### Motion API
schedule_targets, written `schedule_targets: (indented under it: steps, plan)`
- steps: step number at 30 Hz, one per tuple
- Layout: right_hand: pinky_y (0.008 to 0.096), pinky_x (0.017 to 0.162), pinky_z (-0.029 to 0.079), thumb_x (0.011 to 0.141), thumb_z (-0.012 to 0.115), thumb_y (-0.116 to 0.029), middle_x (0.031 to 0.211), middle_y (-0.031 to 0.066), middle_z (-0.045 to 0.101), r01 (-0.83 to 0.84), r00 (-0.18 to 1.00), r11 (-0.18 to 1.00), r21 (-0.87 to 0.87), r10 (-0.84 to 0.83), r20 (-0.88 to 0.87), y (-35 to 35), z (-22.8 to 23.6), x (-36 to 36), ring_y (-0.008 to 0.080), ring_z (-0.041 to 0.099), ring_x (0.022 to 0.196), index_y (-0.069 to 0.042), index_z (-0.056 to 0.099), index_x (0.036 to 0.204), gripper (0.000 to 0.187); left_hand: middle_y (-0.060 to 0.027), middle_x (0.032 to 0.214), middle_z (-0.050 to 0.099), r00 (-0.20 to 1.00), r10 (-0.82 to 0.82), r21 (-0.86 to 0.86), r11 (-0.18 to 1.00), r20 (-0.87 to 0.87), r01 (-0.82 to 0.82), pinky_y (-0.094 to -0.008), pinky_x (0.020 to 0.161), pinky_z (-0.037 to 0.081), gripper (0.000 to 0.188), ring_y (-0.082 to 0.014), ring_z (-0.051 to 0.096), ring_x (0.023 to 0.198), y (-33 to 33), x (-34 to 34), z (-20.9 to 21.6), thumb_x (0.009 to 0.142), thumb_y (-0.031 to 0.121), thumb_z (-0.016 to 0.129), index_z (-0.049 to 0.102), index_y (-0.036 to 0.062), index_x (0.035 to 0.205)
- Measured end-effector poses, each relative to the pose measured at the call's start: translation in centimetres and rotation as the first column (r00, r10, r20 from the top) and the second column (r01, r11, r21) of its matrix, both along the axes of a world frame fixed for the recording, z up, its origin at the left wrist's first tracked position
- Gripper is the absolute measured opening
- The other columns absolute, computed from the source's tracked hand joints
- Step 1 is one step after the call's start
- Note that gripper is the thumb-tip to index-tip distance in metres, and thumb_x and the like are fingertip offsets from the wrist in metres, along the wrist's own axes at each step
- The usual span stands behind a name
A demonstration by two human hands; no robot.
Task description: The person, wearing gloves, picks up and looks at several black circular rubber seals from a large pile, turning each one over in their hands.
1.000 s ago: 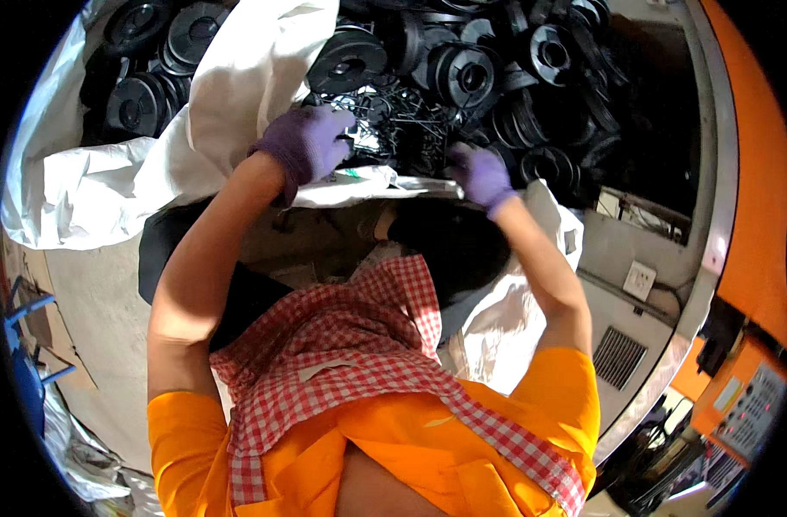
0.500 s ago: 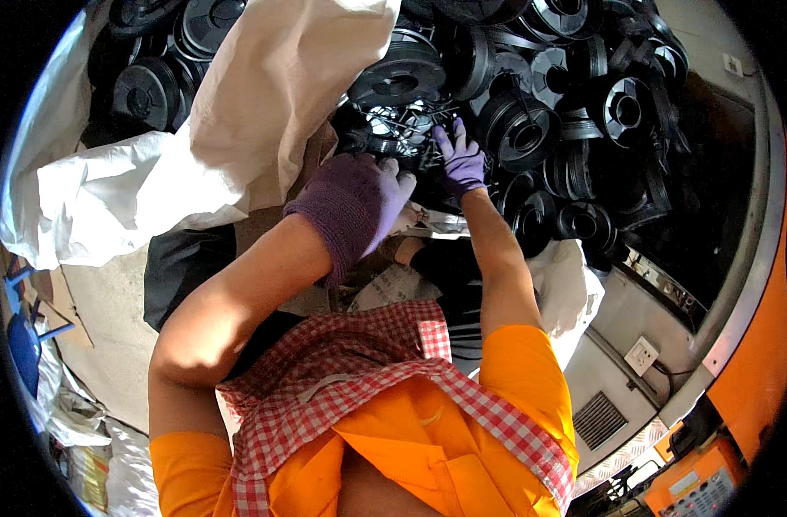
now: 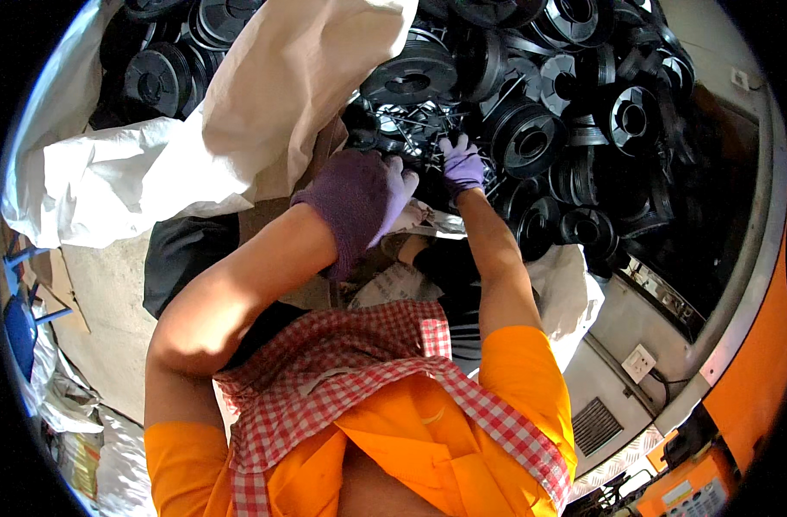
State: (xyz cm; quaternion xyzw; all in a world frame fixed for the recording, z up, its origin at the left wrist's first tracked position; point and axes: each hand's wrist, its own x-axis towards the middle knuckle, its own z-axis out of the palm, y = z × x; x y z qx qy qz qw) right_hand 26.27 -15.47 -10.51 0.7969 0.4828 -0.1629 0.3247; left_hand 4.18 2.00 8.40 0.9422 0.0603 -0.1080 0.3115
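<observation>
In a purple knit glove, my left hand [image 3: 363,202] is curled closed at the near edge of a pile of black plastic spools. What its fingers hold, if anything, is hidden behind the hand. My right hand [image 3: 462,168], in a matching glove, reaches into a tangle of thin white and dark sticks [image 3: 402,121]. Its fingers are bent down but apart, touching the sticks. A black spool [image 3: 411,79] lies just beyond the tangle, and another spool [image 3: 527,142] sits right of my right hand.
A large white woven sack [image 3: 264,103] drapes over the pile on the left. More black spools [image 3: 630,121] are heaped at the far right, beside a grey machine panel with a wall socket [image 3: 639,362]. A blue chair-like frame [image 3: 18,332] stands at far left.
My right hand has drawn slightly nearer, and its outstretched fingers have bent into the sticks. A stick now shows among the spools beyond it. My left hand stays curled in nearly the same place.
</observation>
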Motion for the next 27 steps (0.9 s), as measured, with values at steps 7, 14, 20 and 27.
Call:
schedule_targets:
  steps: [7,14,20,27]
  plan:
    - [0.0400,0.087,0.048,0.063,0.077,-0.017,0.125,0.0172,0.044,0.281,0.938,0.932,0.228,-0.218,-0.269,0.6,6.2,-0.1,0.0369,0.054,0.107,-0.016,0.045,0.118,0.064,-0.0162,0.095,0.064,0.999,0.047,0.019,0.999,-0.028,-0.046,-0.0402,0.073,0.053,0.023,-0.0296,0.065,0.090,0.8,-0.3,-0.4,0.084,0.017,0.052,0.059,0.0043,0.102]
    - [0.0358,0.093,0.044,0.077,0.065,-0.024,0.118,0.0130,0.058,0.286,0.802,0.779,0.558,0.124,-0.584,1.9,11.0,2.5,0.0255,0.055,0.110,-0.004,0.049,0.123,0.052,-0.0170,0.106,0.057,0.986,-0.006,-0.001,1.000,-0.166,0.005,-0.0408,0.084,0.048,0.038,-0.0324,0.059,0.099,1.4,0.2,-0.1,0.081,0.023,0.057,0.050,0.0058,0.114]
    - [0.0327,0.089,0.046,0.076,0.070,-0.011,0.109,0.0088,0.063,0.607,0.572,0.531,0.591,0.224,-0.789,2.8,19.1,2.1,0.0193,0.058,0.101,0.000,0.056,0.115,0.043,-0.0168,0.114,0.057,0.955,0.287,-0.104,0.950,-0.078,-0.294,-0.0413,0.093,0.043,0.046,-0.0331,0.055,0.106,2.2,-0.6,1.3,0.081,0.025,0.055,0.049,0.0077,0.123]
    - [0.0294,0.068,0.050,0.074,0.062,-0.004,0.089,0.0057,0.064,0.494,0.672,0.539,0.682,0.262,-0.693,1.0,27.5,-1.3,0.0168,0.061,0.080,-0.006,0.063,0.101,0.027,-0.0201,0.137,0.041,0.781,0.551,-0.618,0.733,0.295,-0.284,-0.0415,0.100,0.041,0.080,-0.0351,0.048,0.120,2.0,-1.3,2.1,0.076,0.029,0.070,0.028,0.0114,0.142]
